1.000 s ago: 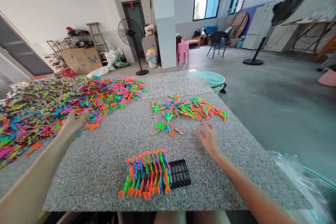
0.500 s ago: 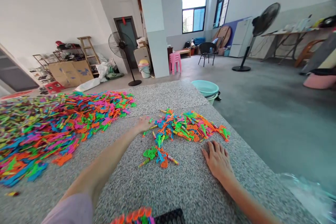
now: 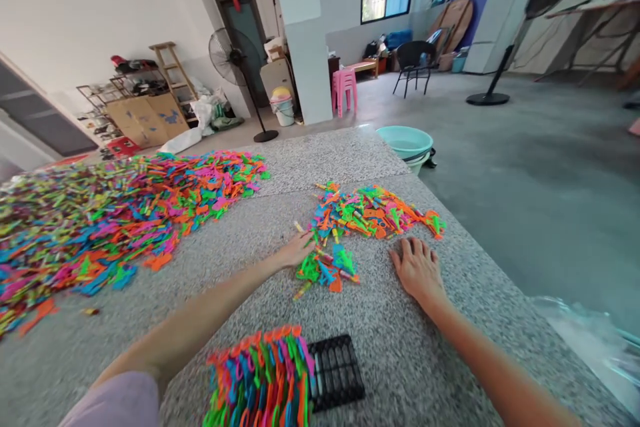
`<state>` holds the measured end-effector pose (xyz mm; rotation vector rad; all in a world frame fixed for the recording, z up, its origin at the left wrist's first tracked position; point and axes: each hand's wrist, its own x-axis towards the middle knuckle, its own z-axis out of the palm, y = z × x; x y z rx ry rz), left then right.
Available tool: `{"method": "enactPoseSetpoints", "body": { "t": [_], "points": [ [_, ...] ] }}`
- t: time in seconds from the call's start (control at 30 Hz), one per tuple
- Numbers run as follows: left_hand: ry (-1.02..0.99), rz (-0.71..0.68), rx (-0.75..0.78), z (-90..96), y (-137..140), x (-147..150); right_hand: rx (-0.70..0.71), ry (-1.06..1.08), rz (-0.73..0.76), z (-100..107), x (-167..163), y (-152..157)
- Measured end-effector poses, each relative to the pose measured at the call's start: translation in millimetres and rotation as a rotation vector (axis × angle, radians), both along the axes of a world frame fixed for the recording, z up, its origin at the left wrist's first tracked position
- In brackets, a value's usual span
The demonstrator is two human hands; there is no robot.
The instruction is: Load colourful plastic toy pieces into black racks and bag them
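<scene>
Holding the left hand (image 3: 296, 251) at the loose plastic toys (image 3: 377, 213) beyond the black grid rack (image 3: 336, 372), cannot tell if pinching any; resting the right hand (image 3: 419, 268) spread on the desk (image 3: 400, 333), beyond and right of the rack, probably for support.

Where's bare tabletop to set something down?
On the speckled tabletop: far section, between the large plastic-piece pile and aqua basin; between that pile and the left forearm; between the black rack and right forearm. Crowded: left side, under the large pile; center, left hand at the smaller pile.
</scene>
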<state>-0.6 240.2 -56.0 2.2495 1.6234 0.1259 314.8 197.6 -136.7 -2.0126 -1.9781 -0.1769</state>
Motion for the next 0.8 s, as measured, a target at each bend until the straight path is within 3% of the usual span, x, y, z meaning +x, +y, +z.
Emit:
{"method": "enactPoseSetpoints", "body": {
  "t": [0.1,0.23,0.33,0.4,0.5,0.6,0.7,0.8],
  "points": [
    [-0.038,-0.040,-0.060,17.5,-31,9,-0.018,0.016,0.006,5,-1,-2],
    [-0.058,-0.074,-0.126,73.2,-77,-17,-0.034,0.077,0.000,14,2,-1],
    [-0.072,-0.097,-0.130,116.3,-135,-40,-0.053,0.213,-0.004,23,3,-6],
    [-0.080,-0.166,0.005,130.5,-184,-40,-0.015,0.320,0.025,30,-5,-19],
    [0.015,-0.278,0.246,120.5,-247,-19,0.000,0.332,0.339,36,-29,-55],
    [0.157,-0.319,0.344,86.7,-276,2,-0.134,0.182,0.724,36,-47,-92],
    [0.206,-0.311,0.426,58.6,-277,6,-0.178,0.098,0.750,37,-36,-108],
    [0.197,-0.301,0.474,50.4,-271,2,-0.170,0.113,0.655,47,-21,-109]
  ]
}}
